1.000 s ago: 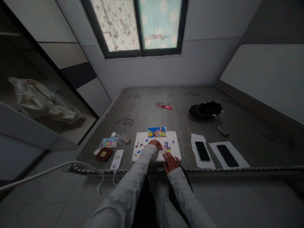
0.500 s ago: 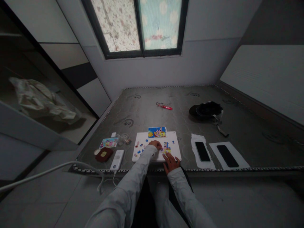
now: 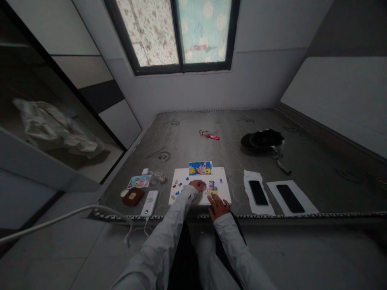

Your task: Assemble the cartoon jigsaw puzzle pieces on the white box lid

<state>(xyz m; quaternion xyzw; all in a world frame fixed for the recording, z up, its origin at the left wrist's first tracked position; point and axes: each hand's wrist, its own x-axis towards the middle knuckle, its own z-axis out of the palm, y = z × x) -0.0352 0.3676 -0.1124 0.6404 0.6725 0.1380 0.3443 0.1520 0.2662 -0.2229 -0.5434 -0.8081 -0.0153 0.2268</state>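
A white board (image 3: 223,174) lies at the mattress's front edge, with several loose jigsaw pieces (image 3: 177,193) on its left half. My left hand (image 3: 197,185) is over the middle of the board, fingers pinched on a small puzzle piece that they mostly cover. Just right of its fingertips is a partly joined puzzle (image 3: 212,187), pink, blue and yellow. My right hand (image 3: 219,207) rests at the board's lower right edge, fingers spread, fingertips touching the bottom of the joined part. A colourful cartoon picture card (image 3: 200,168) lies across the board's top edge.
Left of the board are a white power bank (image 3: 150,203) with a cable, a brown pouch (image 3: 133,196), another picture card (image 3: 139,181) and clear plastic containers (image 3: 157,176). To the right lie two phones (image 3: 258,192) on white sheets. Farther back are a dark cap (image 3: 262,139) and a red object (image 3: 213,137).
My left hand has shifted slightly, its fingertips still beside the joined puzzle part. The right hand stays in place.
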